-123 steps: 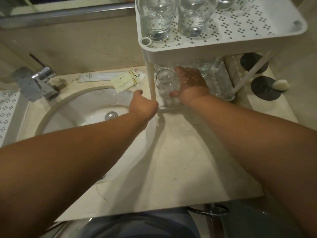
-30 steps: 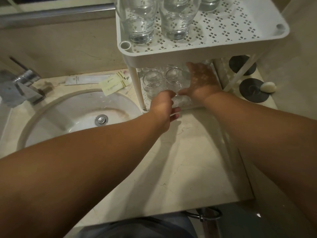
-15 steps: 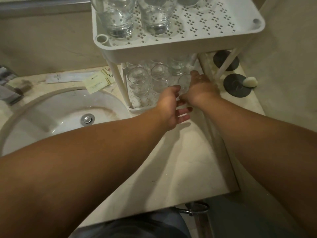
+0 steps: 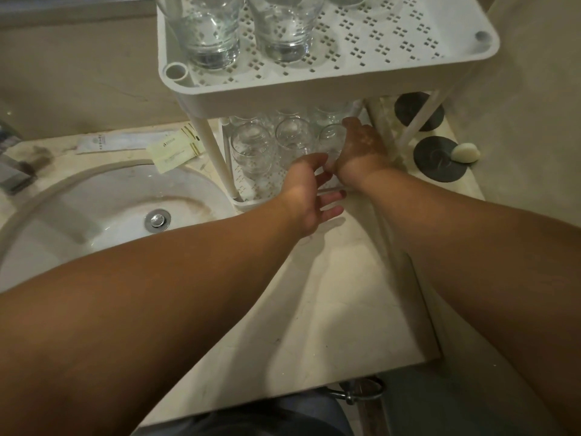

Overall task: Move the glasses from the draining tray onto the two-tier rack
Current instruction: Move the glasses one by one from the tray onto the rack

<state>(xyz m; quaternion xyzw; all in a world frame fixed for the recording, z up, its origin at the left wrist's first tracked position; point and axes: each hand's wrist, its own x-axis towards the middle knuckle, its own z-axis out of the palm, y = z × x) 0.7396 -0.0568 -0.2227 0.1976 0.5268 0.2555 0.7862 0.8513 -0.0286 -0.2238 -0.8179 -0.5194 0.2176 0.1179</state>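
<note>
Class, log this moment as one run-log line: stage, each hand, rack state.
stage: placing on lower tier | right hand: holds glass | left hand: open, beside | two-tier rack: glasses on both tiers

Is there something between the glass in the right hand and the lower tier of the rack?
Nothing visible. The right hand already holds the glass at the lower tier, beside other glasses.

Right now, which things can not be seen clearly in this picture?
- Head view: back glasses on the white plastic rack's lower tier, hidden by the upper perforated tier.
- Clear glass at the right hand: grip hidden by the hand.
- Tall clear glasses on top: cut off by the upper edge.
</note>
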